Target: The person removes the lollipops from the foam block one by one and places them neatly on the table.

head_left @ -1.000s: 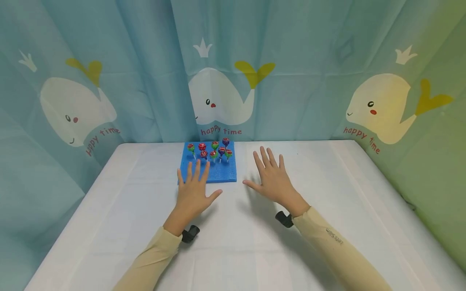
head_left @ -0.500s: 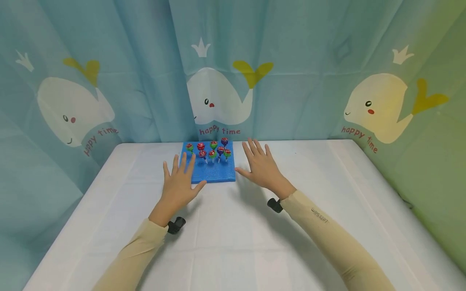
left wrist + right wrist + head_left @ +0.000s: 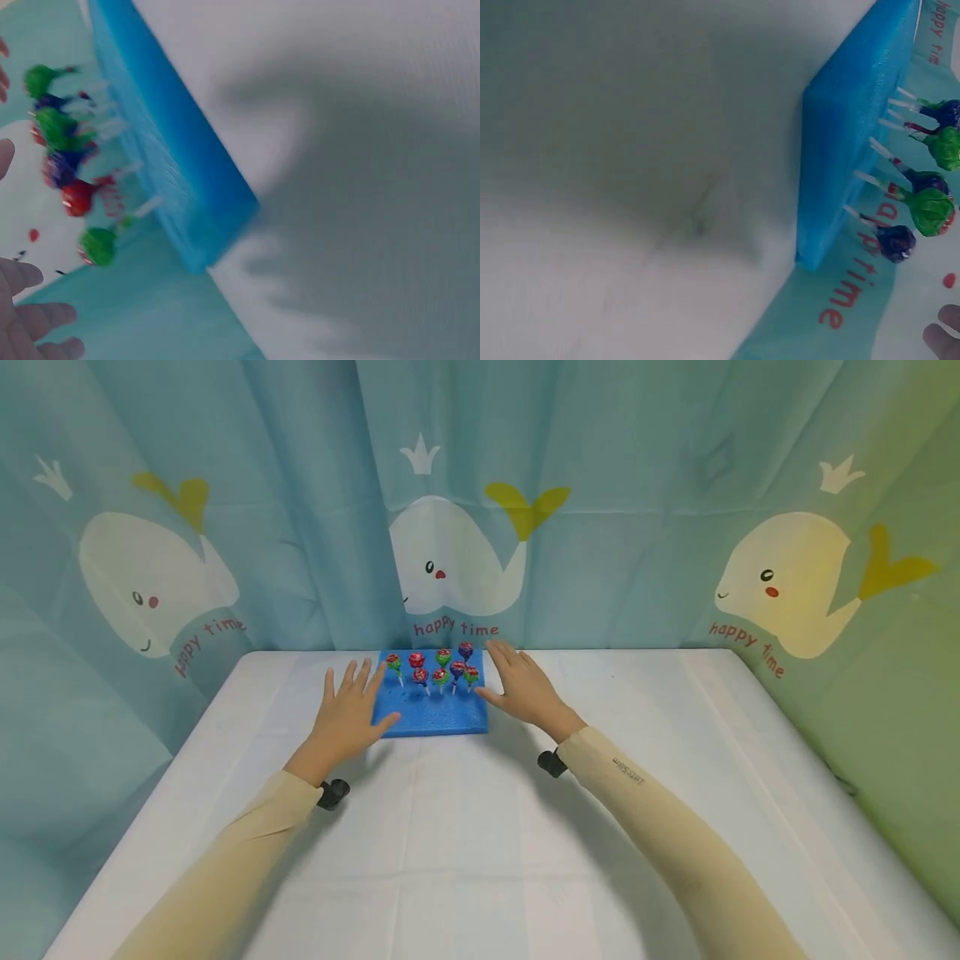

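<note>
A blue foam board (image 3: 431, 718) lies at the far side of the white table, with several wrapped lollipops (image 3: 440, 677) standing in it by their sticks. Their wrappers are red, green and purple. My left hand (image 3: 343, 718) hovers at the board's left edge, fingers spread, the index fingertip close to a green lollipop (image 3: 393, 663). On the other side, my right hand (image 3: 527, 689) has its fingers stretched out at the board's right edge. Neither hand holds anything. In the left wrist view, fingertips (image 3: 49, 319) show beside the lollipops; in the right wrist view, fingertips (image 3: 941, 341) appear at the lower right corner.
A white cloth covers the table (image 3: 480, 860). Behind it hangs a blue curtain (image 3: 622, 568) printed with whales, close to the table's far edge. Small black devices (image 3: 333, 793) are strapped at both wrists.
My left hand has moved left and away from me, off the front of the board to its left edge. My right hand has moved forward and left to the board's right edge.
</note>
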`<state>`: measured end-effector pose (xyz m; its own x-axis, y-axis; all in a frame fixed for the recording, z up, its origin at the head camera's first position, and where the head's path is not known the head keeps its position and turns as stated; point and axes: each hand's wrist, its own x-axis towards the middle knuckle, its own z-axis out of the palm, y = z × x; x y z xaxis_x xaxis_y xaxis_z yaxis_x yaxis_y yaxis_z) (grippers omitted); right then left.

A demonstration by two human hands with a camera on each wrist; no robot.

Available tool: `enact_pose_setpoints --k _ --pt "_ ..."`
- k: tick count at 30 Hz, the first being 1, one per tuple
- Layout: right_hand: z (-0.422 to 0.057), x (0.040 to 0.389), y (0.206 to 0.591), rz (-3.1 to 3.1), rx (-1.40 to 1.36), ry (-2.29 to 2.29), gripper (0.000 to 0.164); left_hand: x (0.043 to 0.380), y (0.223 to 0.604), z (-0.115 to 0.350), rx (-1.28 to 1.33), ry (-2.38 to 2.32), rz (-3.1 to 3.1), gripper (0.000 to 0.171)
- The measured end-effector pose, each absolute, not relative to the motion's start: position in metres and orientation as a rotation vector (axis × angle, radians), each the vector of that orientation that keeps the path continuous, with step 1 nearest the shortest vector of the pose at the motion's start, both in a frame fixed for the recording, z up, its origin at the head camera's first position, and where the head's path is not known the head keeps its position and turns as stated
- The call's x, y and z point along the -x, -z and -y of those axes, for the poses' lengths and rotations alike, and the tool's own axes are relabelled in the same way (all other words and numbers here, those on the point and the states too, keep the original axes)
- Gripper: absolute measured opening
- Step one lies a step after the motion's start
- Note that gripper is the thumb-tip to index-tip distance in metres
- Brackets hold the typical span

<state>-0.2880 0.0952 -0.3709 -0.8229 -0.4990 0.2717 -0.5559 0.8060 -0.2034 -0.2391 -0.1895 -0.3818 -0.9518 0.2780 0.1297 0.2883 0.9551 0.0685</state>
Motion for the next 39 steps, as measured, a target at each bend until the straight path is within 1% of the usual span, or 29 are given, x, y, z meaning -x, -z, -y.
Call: enact_pose_setpoints --k 8,13,20,27,32,39 --pt "-0.084 0.303 0.380 2.909 -0.721 -0.805 0.078 0.260 0.378 0.204 0.512 0.036 3.060 0.076" --pt "-0.081 0.310 0.389 2.938 -0.677 -0.985 0.077 0.265 0.377 0.209 0.691 0.030 3.063 0.071" --pt "-0.079 0.316 0.400 2.945 -0.618 -1.185 0.076 0.269 0.386 0.214 0.940 -0.129 3.010 0.063" --pt "-0.076 0.317 0.405 2.949 -0.591 -1.272 0.074 0.261 0.394 0.214 1.163 -0.195 2.816 0.050" --pt "-0.076 0.318 0.408 2.936 -0.511 -1.380 0.070 0.256 0.400 0.210 1.222 -0.240 2.736 0.047" --pt "-0.072 0.323 0.413 2.877 -0.488 -1.502 0.064 0.252 0.407 0.208 1.190 -0.203 2.772 0.045"
